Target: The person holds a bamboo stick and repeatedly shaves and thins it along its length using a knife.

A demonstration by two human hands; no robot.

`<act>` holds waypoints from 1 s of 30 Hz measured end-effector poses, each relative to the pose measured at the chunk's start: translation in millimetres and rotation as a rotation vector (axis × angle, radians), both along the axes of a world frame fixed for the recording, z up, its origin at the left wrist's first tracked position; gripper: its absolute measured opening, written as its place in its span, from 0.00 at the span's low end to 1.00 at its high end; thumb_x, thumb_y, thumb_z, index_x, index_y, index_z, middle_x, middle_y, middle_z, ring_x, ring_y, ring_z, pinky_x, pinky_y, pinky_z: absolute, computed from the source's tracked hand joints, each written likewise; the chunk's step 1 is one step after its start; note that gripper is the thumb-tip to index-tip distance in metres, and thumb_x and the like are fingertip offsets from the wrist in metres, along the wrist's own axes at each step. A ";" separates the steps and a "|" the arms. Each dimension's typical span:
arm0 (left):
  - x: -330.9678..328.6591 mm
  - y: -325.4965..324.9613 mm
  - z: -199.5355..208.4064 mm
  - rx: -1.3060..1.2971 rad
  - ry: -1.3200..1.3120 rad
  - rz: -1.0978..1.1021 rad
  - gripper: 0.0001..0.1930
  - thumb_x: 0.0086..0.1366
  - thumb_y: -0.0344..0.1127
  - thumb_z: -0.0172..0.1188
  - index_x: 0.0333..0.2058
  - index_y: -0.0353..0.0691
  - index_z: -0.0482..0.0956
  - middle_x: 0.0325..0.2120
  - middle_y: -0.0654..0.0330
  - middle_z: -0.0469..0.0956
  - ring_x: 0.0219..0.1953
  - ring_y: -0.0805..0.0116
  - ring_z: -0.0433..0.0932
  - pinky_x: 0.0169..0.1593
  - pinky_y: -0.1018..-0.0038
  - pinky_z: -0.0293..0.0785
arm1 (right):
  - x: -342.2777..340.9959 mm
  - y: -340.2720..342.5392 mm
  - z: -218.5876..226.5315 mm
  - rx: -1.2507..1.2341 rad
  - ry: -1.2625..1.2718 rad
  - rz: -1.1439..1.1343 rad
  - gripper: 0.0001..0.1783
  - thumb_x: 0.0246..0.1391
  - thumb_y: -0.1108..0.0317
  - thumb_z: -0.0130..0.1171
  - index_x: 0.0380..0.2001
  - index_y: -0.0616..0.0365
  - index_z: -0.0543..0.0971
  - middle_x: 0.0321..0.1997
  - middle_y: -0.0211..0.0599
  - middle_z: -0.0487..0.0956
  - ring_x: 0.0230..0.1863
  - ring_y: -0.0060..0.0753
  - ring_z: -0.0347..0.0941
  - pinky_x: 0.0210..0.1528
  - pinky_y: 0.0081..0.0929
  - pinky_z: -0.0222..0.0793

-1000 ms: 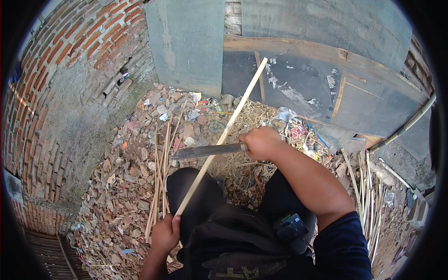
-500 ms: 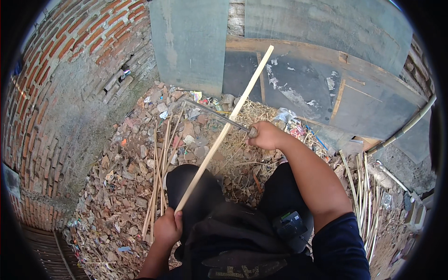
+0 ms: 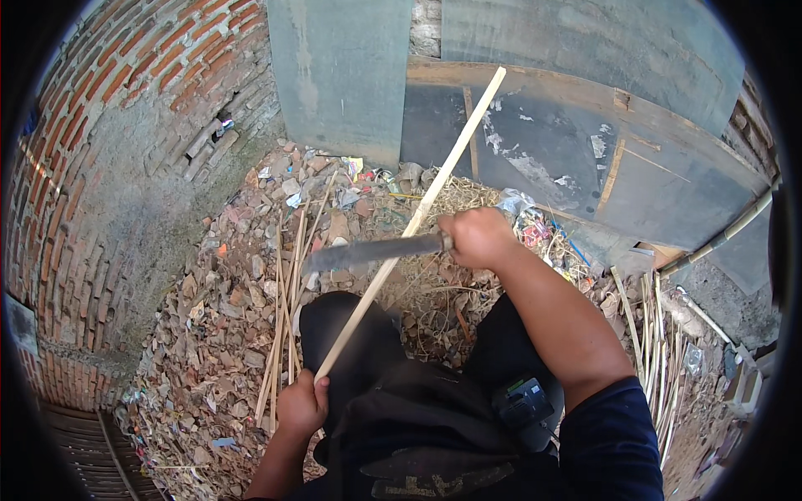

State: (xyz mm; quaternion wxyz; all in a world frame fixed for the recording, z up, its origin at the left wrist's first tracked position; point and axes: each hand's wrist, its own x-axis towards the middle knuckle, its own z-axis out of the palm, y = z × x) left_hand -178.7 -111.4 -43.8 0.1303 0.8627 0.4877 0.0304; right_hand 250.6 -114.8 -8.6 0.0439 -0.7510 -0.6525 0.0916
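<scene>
A long pale strip of bamboo or wood [image 3: 451, 159] slants from my lap up and away to the right. My left hand [image 3: 302, 404] is closed around its near end, beside my left knee. My right hand [image 3: 476, 238] grips the handle of a machete [image 3: 368, 252], just right of the strip. The blade is smeared by motion and points left, crossing over the strip at about its middle. Whether the edge touches the strip I cannot tell. Most of the handle is hidden in my fist.
Thin strips [image 3: 288, 292] lie in a bundle on the rubble [image 3: 209, 367] to my left; more strips [image 3: 656, 359] lie at the right. Curly shavings [image 3: 455, 204] cover the ground ahead. A brick wall [image 3: 150, 167] rises at left, grey panels [image 3: 338, 83] ahead. A black device [image 3: 524, 402] rests at my right thigh.
My right hand has shifted slightly right and turned the machete; its blade has swung down toward me, its flat side now showing. The strip's far end has moved slightly up and right.
</scene>
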 end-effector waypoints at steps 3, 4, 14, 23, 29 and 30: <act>10.2 8.6 0.9 -0.010 -0.065 -0.053 0.17 0.74 0.46 0.51 0.32 0.38 0.70 0.17 0.41 0.76 0.23 0.34 0.78 0.28 0.43 0.72 | 23.0 6.9 -24.7 0.046 0.152 -0.277 0.12 0.53 0.62 0.62 0.37 0.57 0.80 0.35 0.45 0.85 0.37 0.52 0.83 0.42 0.45 0.79; 14.6 7.8 3.2 -0.012 -0.063 -0.050 0.17 0.74 0.46 0.51 0.31 0.38 0.69 0.17 0.41 0.76 0.23 0.33 0.78 0.28 0.43 0.72 | 24.6 7.8 -31.2 0.055 0.143 -0.272 0.12 0.53 0.62 0.62 0.37 0.57 0.80 0.35 0.45 0.85 0.37 0.52 0.83 0.42 0.45 0.79; 11.3 1.9 10.0 -0.011 -0.047 -0.035 0.17 0.74 0.45 0.51 0.30 0.38 0.70 0.17 0.41 0.76 0.23 0.34 0.78 0.28 0.44 0.71 | 10.5 -17.3 -23.2 0.062 0.341 -0.085 0.16 0.51 0.63 0.66 0.43 0.53 0.81 0.32 0.46 0.85 0.37 0.48 0.83 0.41 0.45 0.77; 9.0 4.8 0.0 0.025 -0.038 -0.039 0.16 0.74 0.44 0.51 0.30 0.38 0.70 0.17 0.41 0.76 0.23 0.34 0.78 0.28 0.43 0.72 | 23.7 -7.9 -4.8 0.108 -0.050 0.038 0.12 0.47 0.67 0.62 0.38 0.51 0.81 0.35 0.43 0.85 0.39 0.50 0.84 0.43 0.48 0.79; 2.9 3.1 0.8 0.021 -0.083 -0.051 0.16 0.74 0.44 0.52 0.30 0.38 0.70 0.16 0.42 0.75 0.22 0.34 0.77 0.27 0.43 0.71 | 24.8 -2.8 -29.2 0.031 0.686 -0.273 0.28 0.51 0.54 0.69 0.49 0.65 0.79 0.43 0.56 0.83 0.49 0.56 0.81 0.55 0.42 0.74; 0.5 2.4 1.2 0.018 -0.102 -0.046 0.16 0.73 0.44 0.52 0.29 0.38 0.70 0.16 0.42 0.75 0.22 0.34 0.77 0.27 0.43 0.71 | 25.5 -6.6 -19.9 -0.060 0.805 -0.242 0.32 0.50 0.52 0.71 0.49 0.70 0.79 0.42 0.60 0.82 0.48 0.59 0.80 0.55 0.40 0.73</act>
